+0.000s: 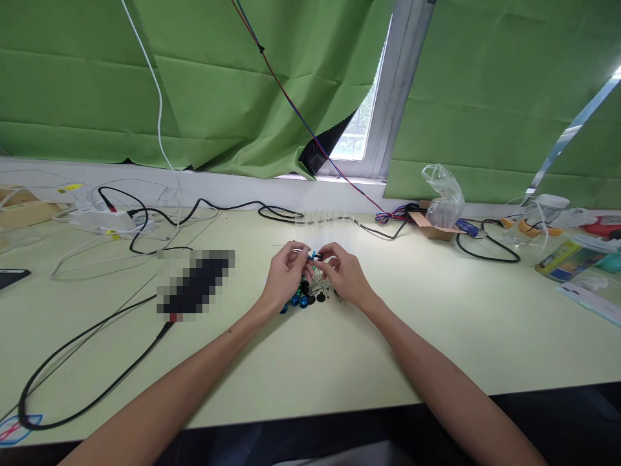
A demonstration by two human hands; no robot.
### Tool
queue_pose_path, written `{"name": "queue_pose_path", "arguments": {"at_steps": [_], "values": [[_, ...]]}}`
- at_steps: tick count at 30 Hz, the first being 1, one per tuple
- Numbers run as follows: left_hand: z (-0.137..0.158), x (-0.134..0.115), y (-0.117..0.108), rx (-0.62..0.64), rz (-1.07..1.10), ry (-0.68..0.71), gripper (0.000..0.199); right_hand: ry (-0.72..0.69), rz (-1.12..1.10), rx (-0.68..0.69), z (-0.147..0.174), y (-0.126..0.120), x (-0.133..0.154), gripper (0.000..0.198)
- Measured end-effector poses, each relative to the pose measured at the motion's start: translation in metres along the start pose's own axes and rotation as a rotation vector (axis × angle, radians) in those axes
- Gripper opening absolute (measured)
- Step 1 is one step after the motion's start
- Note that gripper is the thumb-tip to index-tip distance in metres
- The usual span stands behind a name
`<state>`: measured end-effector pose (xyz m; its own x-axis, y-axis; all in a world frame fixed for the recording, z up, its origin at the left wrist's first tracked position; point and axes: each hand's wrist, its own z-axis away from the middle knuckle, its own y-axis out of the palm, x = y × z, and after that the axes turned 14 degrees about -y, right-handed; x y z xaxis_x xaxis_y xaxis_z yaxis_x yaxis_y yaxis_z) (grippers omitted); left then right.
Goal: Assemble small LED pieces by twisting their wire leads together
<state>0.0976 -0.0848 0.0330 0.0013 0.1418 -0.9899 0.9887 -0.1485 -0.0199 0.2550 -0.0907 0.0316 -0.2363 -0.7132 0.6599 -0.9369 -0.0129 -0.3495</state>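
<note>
Both hands meet over the middle of the table. My left hand (285, 275) is closed, thumb and fingers pinching a small blue-and-black piece (315, 256). From the other side my right hand (347, 275) pinches the black end of this piece. Its exact kind is too small to make out. Right below the hands lies a small pile of parts: shiny blue round pieces (303, 301), flat black round pieces (321, 297) and thin metal stems (323, 285). My fingers hide part of the pile.
Just behind the hands stands a clear plastic holder (327, 226). A blurred-out dark device (194, 285) with a black cable (92, 424) lies left. Against the wall are a power strip (104, 220), a cardboard box (434, 226) with a plastic bag (444, 194), and a jar (572, 255).
</note>
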Motion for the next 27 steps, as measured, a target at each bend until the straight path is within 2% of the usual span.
{"name": "queue_pose_path", "arguments": {"at_steps": [7,14,21,27], "values": [[0.0006,0.0003,-0.0007,0.005,-0.011,-0.001,0.023,0.018,0.044,0.02,0.0006,0.0,0.0001,0.018],[0.0004,-0.0005,0.0004,0.018,0.031,0.008,0.022,0.032,0.045,0.04,0.0009,0.0007,-0.0014,0.03],[0.0011,-0.0028,0.0006,0.012,0.027,0.02,0.022,0.012,0.033,-0.028,-0.0005,-0.0007,0.0051,0.028],[0.0022,-0.0038,0.0006,0.008,0.016,0.02,0.023,-0.005,0.025,-0.007,-0.0004,-0.0005,0.0041,0.019]]}}
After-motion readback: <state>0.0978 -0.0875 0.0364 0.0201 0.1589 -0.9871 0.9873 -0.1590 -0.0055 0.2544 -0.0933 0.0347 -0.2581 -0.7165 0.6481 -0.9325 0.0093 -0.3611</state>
